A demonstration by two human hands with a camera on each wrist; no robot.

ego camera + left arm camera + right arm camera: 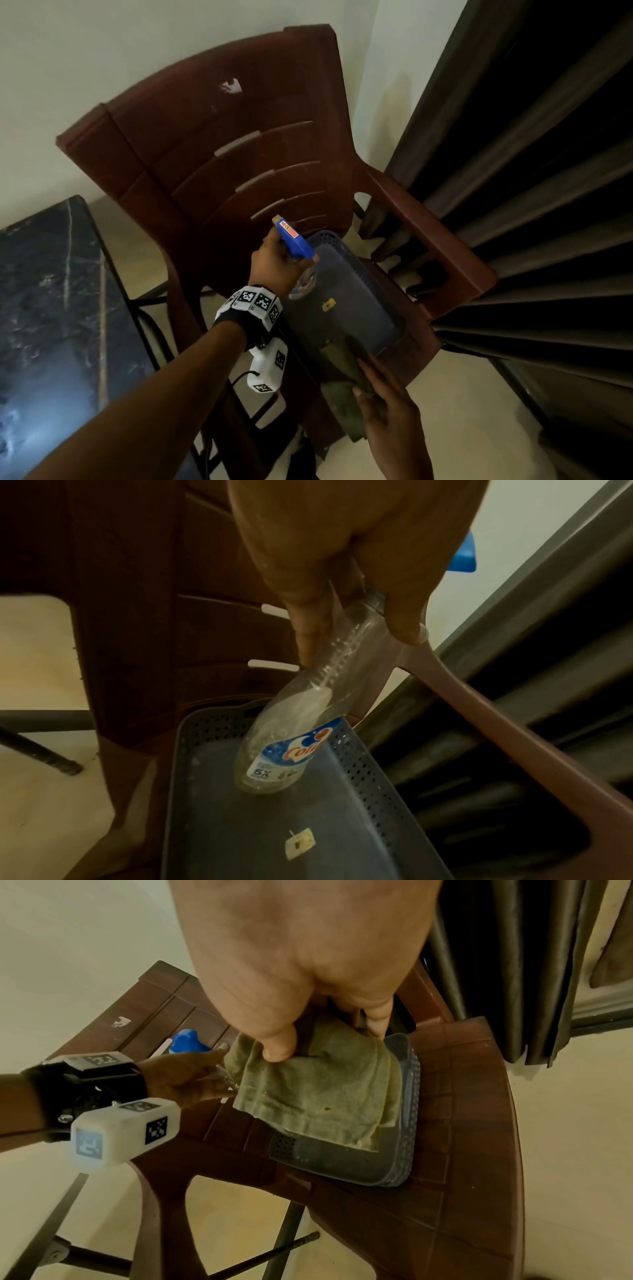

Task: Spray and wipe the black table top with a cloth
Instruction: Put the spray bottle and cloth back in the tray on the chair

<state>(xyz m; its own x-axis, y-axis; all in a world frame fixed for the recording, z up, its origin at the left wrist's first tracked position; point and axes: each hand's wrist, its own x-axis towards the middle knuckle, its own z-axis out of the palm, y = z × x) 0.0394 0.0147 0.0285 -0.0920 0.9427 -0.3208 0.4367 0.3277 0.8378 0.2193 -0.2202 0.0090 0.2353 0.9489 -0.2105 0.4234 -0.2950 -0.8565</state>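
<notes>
My left hand point(274, 263) grips the neck of a clear spray bottle point(291, 739) with a blue trigger head point(293, 240). The bottle hangs tilted over a grey perforated basket point(346, 308), its base close to the basket floor; contact cannot be told. My right hand point(383, 397) pinches an olive-green cloth point(318, 1091) between thumb point(279, 1045) and fingers, the cloth draped over the basket's near end. The black marble table top point(51, 308) lies at the far left in the head view, away from both hands.
The basket point(342, 1164) sits on the seat of a brown plastic armchair point(212, 130). Dark curtains point(531, 171) hang to the right of the chair. A small yellowish tag point(299, 842) lies on the basket floor. Black metal table legs point(58, 1218) stand left of the chair.
</notes>
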